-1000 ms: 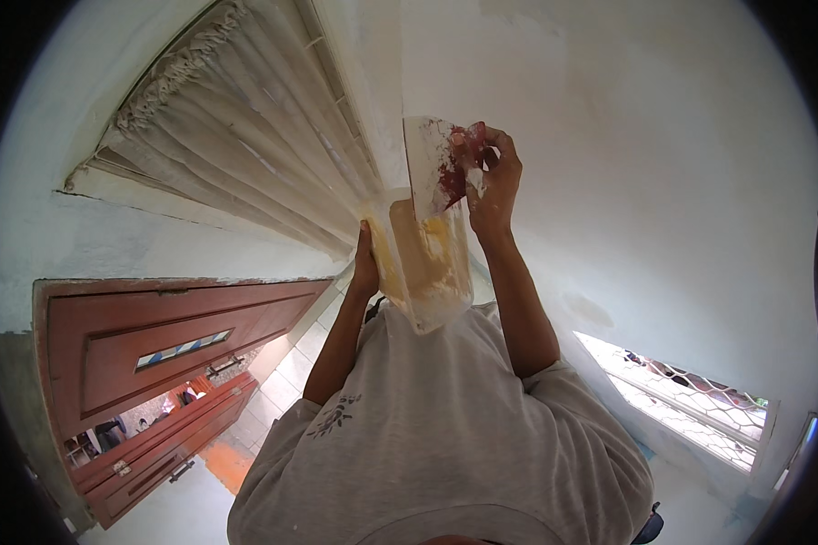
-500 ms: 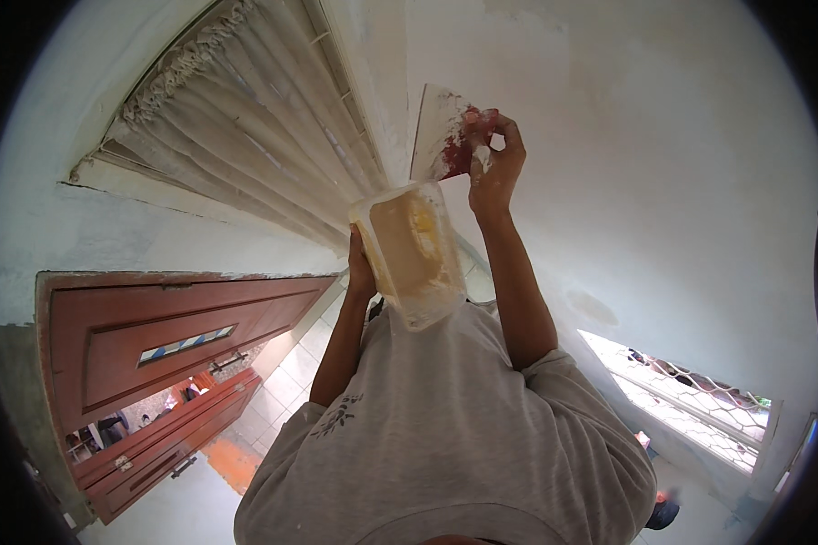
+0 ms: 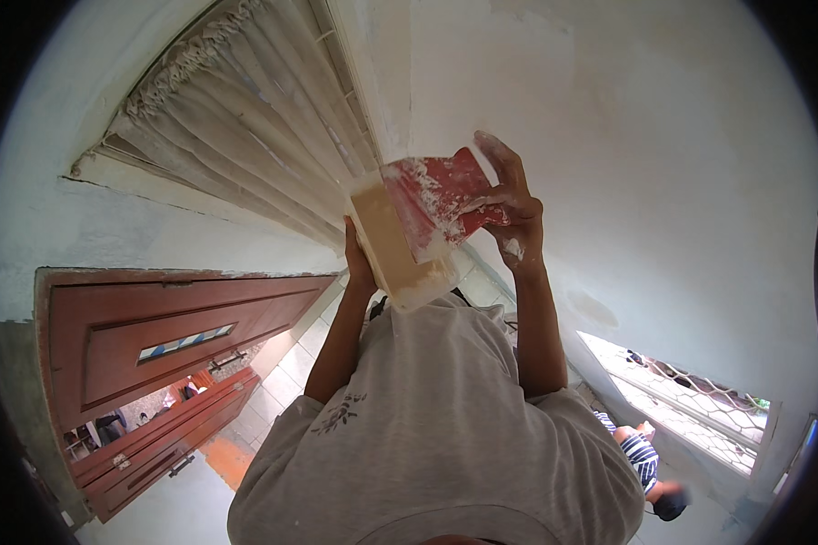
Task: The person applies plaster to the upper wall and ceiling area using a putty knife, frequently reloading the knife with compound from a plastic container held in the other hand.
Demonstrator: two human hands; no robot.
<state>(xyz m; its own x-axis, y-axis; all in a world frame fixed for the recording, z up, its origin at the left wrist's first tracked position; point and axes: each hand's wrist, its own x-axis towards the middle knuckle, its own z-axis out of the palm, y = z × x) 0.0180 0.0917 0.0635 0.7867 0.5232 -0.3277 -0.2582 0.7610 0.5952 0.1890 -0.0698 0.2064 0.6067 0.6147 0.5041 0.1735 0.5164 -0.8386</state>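
Observation:
A translucent plastic tub [image 3: 374,227], smeared with pale filler, is held in front of my chest. My left hand [image 3: 359,263] grips its left side, the fingers partly hidden behind it. In my right hand [image 3: 521,213] is a wide red putty scraper [image 3: 432,195] streaked with white filler, pinched at its right end with one finger raised. The scraper's blade lies over the tub's opening and hides part of the inside; whether it touches the rim I cannot tell. White filler also sticks to the right hand near the wrist.
Pale wall [image 3: 627,163] rises ahead and to the right. A gathered curtain [image 3: 254,118] covers a window at upper left, above a reddish-brown door [image 3: 109,336]. At lower right are a grilled window [image 3: 691,391] and a person in a striped top [image 3: 641,454].
My right hand has brought the scraper down from beside the wall to over the tub, turning its red face toward me. More of the person at lower right shows.

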